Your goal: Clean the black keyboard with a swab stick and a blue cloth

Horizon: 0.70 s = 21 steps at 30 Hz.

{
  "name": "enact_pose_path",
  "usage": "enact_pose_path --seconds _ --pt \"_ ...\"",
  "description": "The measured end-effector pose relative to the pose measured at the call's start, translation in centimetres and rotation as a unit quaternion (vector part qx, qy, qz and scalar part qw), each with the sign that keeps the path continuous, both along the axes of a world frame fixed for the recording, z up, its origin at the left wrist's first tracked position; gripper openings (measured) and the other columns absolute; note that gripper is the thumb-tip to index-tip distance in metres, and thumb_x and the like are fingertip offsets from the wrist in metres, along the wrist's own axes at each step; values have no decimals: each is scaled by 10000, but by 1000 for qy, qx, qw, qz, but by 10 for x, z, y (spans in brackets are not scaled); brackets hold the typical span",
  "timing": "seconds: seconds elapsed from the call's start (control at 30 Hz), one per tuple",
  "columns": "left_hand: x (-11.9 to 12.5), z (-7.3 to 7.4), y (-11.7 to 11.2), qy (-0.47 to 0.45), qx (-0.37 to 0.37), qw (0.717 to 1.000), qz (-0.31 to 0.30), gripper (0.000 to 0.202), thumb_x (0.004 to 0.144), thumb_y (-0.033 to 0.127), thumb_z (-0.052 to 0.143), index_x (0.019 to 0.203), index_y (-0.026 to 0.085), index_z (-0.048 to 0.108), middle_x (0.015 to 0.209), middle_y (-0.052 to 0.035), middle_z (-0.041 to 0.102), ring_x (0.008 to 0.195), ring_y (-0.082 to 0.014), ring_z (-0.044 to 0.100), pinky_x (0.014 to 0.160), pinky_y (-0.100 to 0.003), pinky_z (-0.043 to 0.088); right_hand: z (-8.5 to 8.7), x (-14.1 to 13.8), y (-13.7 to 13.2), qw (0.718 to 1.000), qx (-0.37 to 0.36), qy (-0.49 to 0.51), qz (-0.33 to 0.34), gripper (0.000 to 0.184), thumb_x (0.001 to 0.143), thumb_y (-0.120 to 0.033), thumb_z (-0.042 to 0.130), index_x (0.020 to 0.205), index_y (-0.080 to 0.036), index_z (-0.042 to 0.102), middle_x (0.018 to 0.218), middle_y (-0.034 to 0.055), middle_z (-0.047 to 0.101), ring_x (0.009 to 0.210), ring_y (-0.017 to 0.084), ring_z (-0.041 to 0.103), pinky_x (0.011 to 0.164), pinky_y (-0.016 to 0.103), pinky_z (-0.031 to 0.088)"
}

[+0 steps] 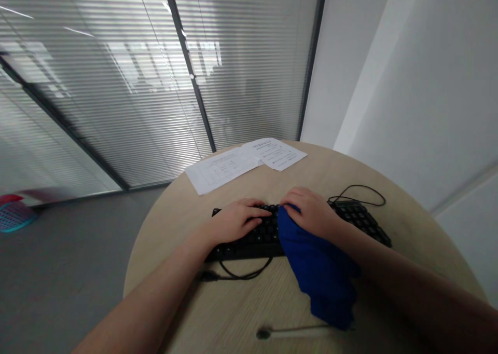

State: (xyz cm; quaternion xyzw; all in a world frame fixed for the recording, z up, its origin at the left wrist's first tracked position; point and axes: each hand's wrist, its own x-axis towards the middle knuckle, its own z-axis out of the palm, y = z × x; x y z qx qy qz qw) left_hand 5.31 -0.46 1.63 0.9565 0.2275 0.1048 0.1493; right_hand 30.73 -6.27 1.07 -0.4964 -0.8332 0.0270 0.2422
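A black keyboard [268, 234] lies across the round wooden table. My left hand [235, 220] rests on its left half, fingers stretched out over the keys and holding nothing. Bunched under the fingers of my right hand [311, 211] is a blue cloth [315, 271], pressed against the keys right of the middle. The cloth's loose end hangs toward me over the keyboard's near edge onto the table. The keyboard's number pad [360, 218] shows beyond my right wrist. Part of the keys is hidden by my hands and the cloth.
Printed paper sheets [229, 168] lie at the table's far side. A black cable [245, 277] curls before the keyboard, and another cable loop [369, 188] lies behind it. Near me is a thin stick with a dark tip [264, 333]. A basket [16, 215] stands on the floor.
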Motion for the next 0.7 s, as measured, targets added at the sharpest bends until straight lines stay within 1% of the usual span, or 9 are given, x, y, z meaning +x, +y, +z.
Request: enact_pose_path --seconds 0.07,0.17,0.3,0.4,0.53,0.63,0.7 --pt "0 0 0 -1 -1 1000 -1 353 986 237 501 1299 265 663 1372 -81 611 1241 -226 577 1085 -409 438 -3 1 -2 999 5 5 33 225 920 -148 529 980 -167 745 988 86 704 984 209 601 923 345 450" --pt "0 0 0 -1 -1 1000 -1 349 982 237 513 1295 261 668 1375 -87 608 1242 -235 579 1083 -421 443 -7 4 -2 998 5 10 55 223 913 -180 564 975 -181 778 999 86 719 977 217 610 922 365 460" --pt "0 -2 1 -20 -6 1000 -9 344 979 234 522 1287 263 673 1354 -87 621 1220 -242 594 1076 -438 451 -11 7 2 996 20 10 88 234 939 -258 579 964 -223 808 1145 98 721 1052 249 620 968 428 456" --pt "0 -3 2 -29 -11 999 -13 339 977 237 531 1283 261 677 1342 -86 628 1216 -243 596 1075 -437 452 -12 8 4 993 24 1 111 246 951 -283 574 963 -245 816 1248 98 698 1117 268 613 999 462 446" --pt "0 -2 2 -27 -12 1000 -10 335 980 248 534 1283 254 678 1343 -93 628 1222 -246 595 1072 -437 456 -12 6 4 995 19 -11 94 247 955 -296 573 998 -271 814 1300 91 680 1178 289 593 1018 498 441" --pt "0 -1 2 -21 -10 1000 -11 341 985 250 527 1292 250 674 1343 -98 626 1218 -242 597 1069 -432 458 -12 4 4 997 22 -20 66 260 967 -298 558 1025 -281 810 1302 100 678 1194 296 585 1024 518 439" --pt "0 -2 2 -20 -10 1000 -11 342 983 250 531 1293 255 674 1342 -95 627 1218 -240 598 1069 -430 458 -12 4 3 998 28 -18 61 266 970 -290 551 1017 -272 812 1284 107 686 1188 294 590 1022 518 445"
